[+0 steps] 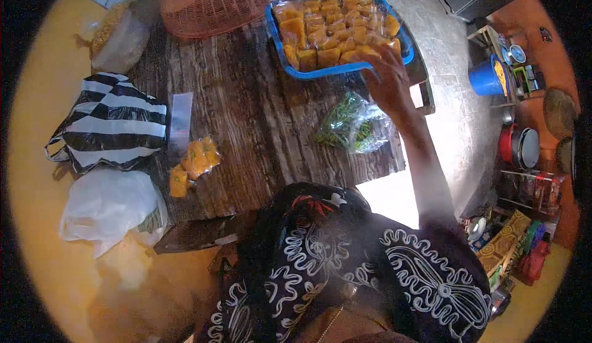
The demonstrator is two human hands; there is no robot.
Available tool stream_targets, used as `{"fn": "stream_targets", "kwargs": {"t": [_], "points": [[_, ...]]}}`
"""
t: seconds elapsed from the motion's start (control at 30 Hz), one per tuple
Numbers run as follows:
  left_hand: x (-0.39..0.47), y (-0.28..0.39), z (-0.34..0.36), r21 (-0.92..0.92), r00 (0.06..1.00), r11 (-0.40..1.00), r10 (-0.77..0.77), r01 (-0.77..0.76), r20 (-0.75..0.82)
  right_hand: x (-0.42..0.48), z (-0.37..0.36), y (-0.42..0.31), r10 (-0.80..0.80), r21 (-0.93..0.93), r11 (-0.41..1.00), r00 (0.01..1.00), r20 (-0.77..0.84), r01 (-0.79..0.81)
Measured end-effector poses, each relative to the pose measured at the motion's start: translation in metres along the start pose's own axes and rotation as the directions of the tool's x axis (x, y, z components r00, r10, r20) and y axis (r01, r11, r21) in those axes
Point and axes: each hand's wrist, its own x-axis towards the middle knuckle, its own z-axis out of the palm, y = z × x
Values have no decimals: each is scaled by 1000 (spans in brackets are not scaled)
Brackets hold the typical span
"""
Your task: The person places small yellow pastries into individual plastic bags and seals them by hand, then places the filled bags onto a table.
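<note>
My right hand (386,81) reaches over the near right corner of a blue plastic tray (319,72). Its fingers are apart and blurred, and nothing shows in them; whether the fingertips touch the food is unclear. Rows of golden-brown fried food pieces (328,57), wrapped in clear plastic, fill the tray. Just below the hand, a clear plastic bag of green chillies or similar greens (347,125) lies on the dark wood-grain table (259,125). Toward the table's left edge lies a small clear pack of the same golden food (201,158), with another piece (178,181) against it. My left hand is out of view.
A pink woven food cover (226,5) stands at the back. Along the left are a black-and-white striped bag (115,123), a white plastic bag (111,206), a clear plastic strip (181,114) and a bulging clear sack (115,42). A blue bucket (485,78) stands right.
</note>
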Motion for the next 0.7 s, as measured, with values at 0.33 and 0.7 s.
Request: {"fn": "stream_targets", "kwargs": {"t": [0.33,0.7], "points": [[-10,82,-22,397,937,854,262,-336,230,45,101,35,-30,-179,983,996,84,45],[43,271,-42,689,560,327,817,-647,137,71,-43,-58,-298,129,947,955,3,295]]}}
